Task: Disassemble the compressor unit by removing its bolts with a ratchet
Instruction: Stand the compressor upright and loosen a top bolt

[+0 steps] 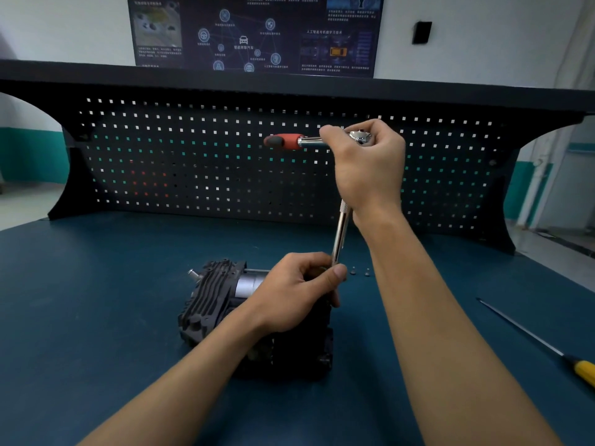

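The black finned compressor unit [209, 300] lies on the blue-green bench, with a silver cylinder in its middle. A chrome ratchet [309, 141] with a red handle is held high above it, handle pointing left. My right hand [367, 165] grips the ratchet's head. From the head a long chrome extension bar [339, 233] runs down to the compressor's right end. My left hand [299, 291] pinches the bar's lower end against the compressor; the socket and bolt are hidden under its fingers.
Two small loose bolts [360, 271] lie on the bench just right of my left hand. A yellow-handled screwdriver [547, 346] lies at the right. A black pegboard [225, 162] stands behind the bench.
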